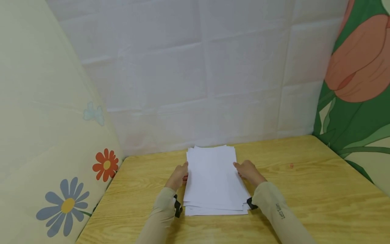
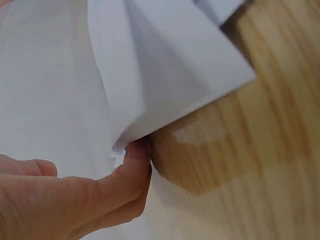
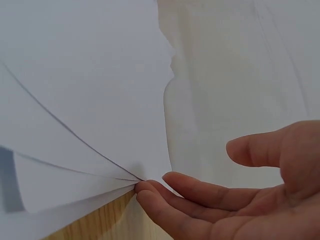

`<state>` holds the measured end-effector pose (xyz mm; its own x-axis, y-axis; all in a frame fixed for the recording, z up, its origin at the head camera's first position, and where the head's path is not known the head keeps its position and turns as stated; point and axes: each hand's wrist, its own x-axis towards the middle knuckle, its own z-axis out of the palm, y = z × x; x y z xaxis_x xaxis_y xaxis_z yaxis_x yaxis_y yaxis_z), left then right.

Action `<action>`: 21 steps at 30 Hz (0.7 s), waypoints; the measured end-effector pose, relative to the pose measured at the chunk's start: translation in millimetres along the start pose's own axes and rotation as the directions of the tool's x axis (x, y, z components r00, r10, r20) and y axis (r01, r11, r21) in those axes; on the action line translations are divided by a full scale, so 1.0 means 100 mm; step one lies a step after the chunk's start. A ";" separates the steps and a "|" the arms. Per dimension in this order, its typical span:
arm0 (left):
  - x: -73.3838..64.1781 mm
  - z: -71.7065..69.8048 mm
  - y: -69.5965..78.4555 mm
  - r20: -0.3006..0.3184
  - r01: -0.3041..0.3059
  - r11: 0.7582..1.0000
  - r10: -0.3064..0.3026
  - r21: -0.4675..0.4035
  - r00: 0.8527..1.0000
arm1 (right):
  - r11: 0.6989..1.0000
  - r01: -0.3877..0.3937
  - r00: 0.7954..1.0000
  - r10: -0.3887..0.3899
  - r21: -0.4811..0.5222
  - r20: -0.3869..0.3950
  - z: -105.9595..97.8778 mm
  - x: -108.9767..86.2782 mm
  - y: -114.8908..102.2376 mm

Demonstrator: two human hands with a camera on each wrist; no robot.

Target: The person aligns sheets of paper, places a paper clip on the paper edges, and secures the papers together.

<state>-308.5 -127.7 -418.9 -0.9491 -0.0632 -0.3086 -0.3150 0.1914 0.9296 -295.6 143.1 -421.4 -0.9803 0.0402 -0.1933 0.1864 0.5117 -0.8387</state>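
A stack of white paper sheets [image 1: 213,179] lies on the wooden table in the head view, its edges uneven, with lower sheets jutting out at the near end. At its left side, my left hand [image 1: 179,175] touches the edge. In the left wrist view the fingertips of this hand [image 2: 95,197] meet the underside of the bent sheets [image 2: 170,70], thumb apart from the paper. My right hand [image 1: 248,170] is at the opposite edge. Its extended fingers touch the fanned sheet edges [image 3: 85,160] in the right wrist view, while the thumb stays away from them.
Wood-grain table [image 1: 304,196] extends on both sides of the stack. A creased white sheet [image 1: 207,74] hangs behind it. Flower-patterned coverings flank the table, left [image 1: 45,128] and right [image 1: 359,112]. A small red mark [image 1: 291,165] shows on the tabletop at right.
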 end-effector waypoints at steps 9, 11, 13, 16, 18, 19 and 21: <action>0.01 0.05 -0.02 0.048 -0.043 0.999 0.045 -0.032 0.998 | 1.000 0.009 1.000 -0.009 0.021 -0.013 -0.02 0.01 0.04; 0.01 0.06 -0.02 0.072 -0.039 0.999 0.041 -0.037 0.997 | 0.999 0.013 1.000 -0.013 0.030 -0.011 -0.02 0.02 0.04; 0.01 0.08 -0.02 0.085 -0.034 0.999 0.036 -0.022 0.996 | 0.999 0.010 1.000 -0.009 0.033 -0.010 -0.02 0.03 0.05; 0.01 0.09 -0.03 0.071 -0.014 0.998 0.010 0.055 0.997 | 1.000 -0.011 1.000 0.011 0.028 -0.002 -0.03 0.02 0.04; 0.00 0.10 -0.03 0.059 -0.013 0.995 0.007 0.103 0.998 | 1.000 -0.013 1.000 0.013 0.027 0.007 -0.03 0.02 0.04; 0.00 0.10 -0.03 0.054 -0.010 0.992 0.004 0.122 0.999 | 1.000 -0.006 1.000 0.006 0.029 0.011 -0.03 0.01 0.03; 0.00 0.10 -0.03 0.046 -0.016 0.990 0.010 0.138 0.999 | 0.999 0.009 1.000 -0.010 0.033 0.016 -0.03 0.01 0.04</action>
<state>-307.5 -118.7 -424.1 -0.9512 -0.0161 -0.3082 -0.2964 0.3255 0.8979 -296.1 148.0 -423.0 -0.9809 0.0218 -0.1933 0.1796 0.4837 -0.8566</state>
